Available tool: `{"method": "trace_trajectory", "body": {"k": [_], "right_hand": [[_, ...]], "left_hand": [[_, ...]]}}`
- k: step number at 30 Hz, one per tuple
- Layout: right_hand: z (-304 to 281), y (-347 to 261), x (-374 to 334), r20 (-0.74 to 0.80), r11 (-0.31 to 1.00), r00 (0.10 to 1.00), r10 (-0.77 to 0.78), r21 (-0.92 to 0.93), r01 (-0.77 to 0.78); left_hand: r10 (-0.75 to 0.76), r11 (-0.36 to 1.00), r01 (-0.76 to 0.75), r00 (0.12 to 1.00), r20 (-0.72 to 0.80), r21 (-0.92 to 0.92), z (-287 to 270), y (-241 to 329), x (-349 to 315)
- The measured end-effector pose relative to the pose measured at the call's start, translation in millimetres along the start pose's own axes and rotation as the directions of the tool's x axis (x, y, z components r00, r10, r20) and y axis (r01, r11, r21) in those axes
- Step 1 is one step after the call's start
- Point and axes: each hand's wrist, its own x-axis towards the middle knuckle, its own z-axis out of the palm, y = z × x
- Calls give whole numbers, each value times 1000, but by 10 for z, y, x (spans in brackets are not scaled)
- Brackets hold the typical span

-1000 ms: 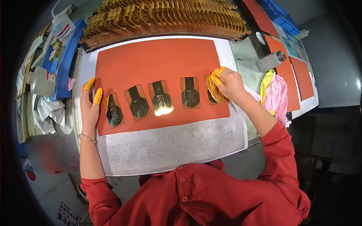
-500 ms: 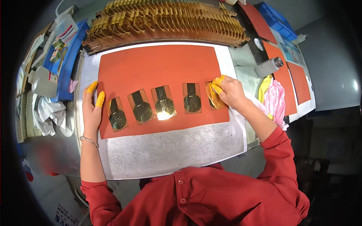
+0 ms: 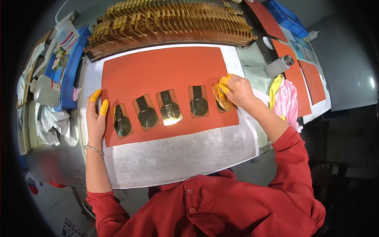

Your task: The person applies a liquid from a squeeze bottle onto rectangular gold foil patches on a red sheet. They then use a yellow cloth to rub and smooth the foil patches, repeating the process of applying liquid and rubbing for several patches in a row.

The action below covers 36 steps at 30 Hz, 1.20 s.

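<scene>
Five thin gold-and-black flexible circuit pieces lie in a row on the orange mat (image 3: 166, 71), each set flat and a little apart from its neighbour, probably so every one can be reached without disturbing the next. The right hand (image 3: 236, 91) rests on the rightmost piece (image 3: 220, 98), its yellow-capped fingertips (image 3: 224, 81) pressing down on it with a small yellowish pad or cloth (which of the two I cannot tell); the hand is curled narrow over it, pressing rather than lifting. The left hand (image 3: 96, 118) lies flat and open at the mat's left edge, holding nothing, just beside the leftmost piece (image 3: 122, 121); it looks to be steadying the mat and the grey sheet (image 3: 177, 154) under it on the table.

The middle piece (image 3: 169, 106) catches a bright glare from the light above. Beyond the mat, a long fanned stack of similar gold pieces (image 3: 169, 19) runs along the far side, well clear of both hands. To the right lie a pink and yellow cloth (image 3: 285, 98) and a small grey bottle (image 3: 278, 65); to the left, a blue tray (image 3: 71, 67) and a white rag (image 3: 51, 122). Nothing blocks either hand.
</scene>
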Motion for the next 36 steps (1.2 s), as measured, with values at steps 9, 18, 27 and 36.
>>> {"method": "trace_trajectory", "body": {"k": [9,18,27,36], "right_hand": [[18,-3,107,-30,998,1000,-5,63,7],[-19,-92,-38,-16,988,996,-92,124,93],[-55,-27,-21,-29,979,991,-132,155,135],[-40,21,-7,4,987,997,-79,141,77]], "left_hand": [[1,997,0,1000,-13,83,-38,-32,-3],[-21,998,22,1000,-17,53,-32,-28,-3],[-8,1000,9,1000,-24,28,-30,-69,-1],[-14,998,15,1000,-18,55,-38,-45,-8]]}}
